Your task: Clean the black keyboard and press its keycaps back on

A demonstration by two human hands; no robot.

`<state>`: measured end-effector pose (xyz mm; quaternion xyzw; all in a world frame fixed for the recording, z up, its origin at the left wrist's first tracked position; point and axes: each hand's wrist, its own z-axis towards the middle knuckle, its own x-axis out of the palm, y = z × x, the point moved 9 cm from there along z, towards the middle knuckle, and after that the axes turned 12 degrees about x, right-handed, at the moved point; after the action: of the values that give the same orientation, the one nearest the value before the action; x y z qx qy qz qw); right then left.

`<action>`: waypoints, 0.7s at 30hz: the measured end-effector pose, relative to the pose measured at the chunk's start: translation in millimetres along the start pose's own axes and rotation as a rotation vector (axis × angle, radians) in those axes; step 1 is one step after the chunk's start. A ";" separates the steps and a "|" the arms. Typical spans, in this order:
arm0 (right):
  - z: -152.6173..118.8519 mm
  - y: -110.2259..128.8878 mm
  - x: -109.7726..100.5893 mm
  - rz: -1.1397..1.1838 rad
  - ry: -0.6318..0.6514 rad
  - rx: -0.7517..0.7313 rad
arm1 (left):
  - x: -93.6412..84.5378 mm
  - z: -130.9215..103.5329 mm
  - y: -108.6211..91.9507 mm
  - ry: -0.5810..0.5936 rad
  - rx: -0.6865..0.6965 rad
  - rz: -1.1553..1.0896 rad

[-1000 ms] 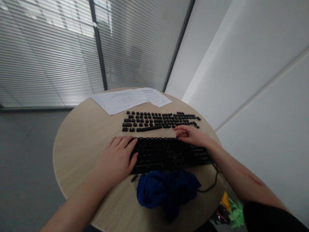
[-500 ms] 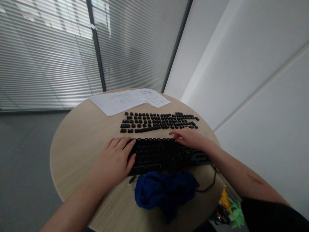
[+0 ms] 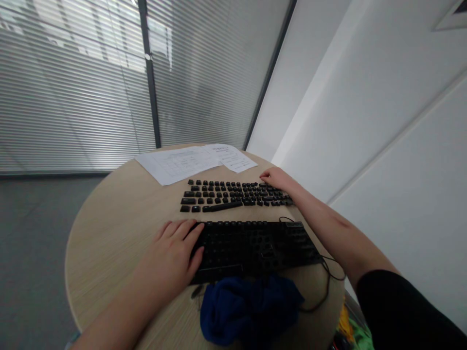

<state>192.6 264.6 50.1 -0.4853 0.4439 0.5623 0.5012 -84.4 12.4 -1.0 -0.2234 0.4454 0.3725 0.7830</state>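
Observation:
My left hand (image 3: pixel 174 250) holds the left end of a black keyboard (image 3: pixel 251 248), fingers over its upper left part and thumb lying apart on its face. Many key places on the keyboard look bare, while a top row of keys stands along its far edge. Beyond it, loose black keycaps (image 3: pixel 222 194) lie in rows, with a long space bar (image 3: pixel 222 207) slightly askew. My right hand (image 3: pixel 277 178) is at the far right end of these rows, fingers bent together. Whatever is between its fingertips is too small to make out.
A crumpled blue cloth (image 3: pixel 248 311) lies in front of the keyboard, beside a small wire tool (image 3: pixel 197 291). The cable (image 3: pixel 328 284) curls off to the right. Printed sheets (image 3: pixel 182 163) lie at the back of the round table (image 3: pixel 105 243). A white wall (image 3: pixel 383 146) stands close on the right.
My right hand has moved from the keyboard's far edge away from me to the far right keycaps. My left hand stays on the keyboard. The view has tilted up slightly.

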 end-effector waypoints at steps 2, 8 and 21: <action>12.2 2.0 12.4 -0.015 0.027 0.005 | -0.2 -0.5 0.4 -0.009 -0.001 -0.004; 33.3 -3.1 40.1 -0.047 0.107 0.027 | -1.8 0.1 -0.5 -0.021 0.007 0.002; 38.1 -3.5 55.9 0.013 0.100 0.016 | -3.0 -0.7 -1.7 -0.027 0.029 0.052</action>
<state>190.8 310.0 -0.2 -0.5057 0.4761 0.5370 0.4787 -84.4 9.7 1.2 -0.1953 0.4456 0.3894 0.7820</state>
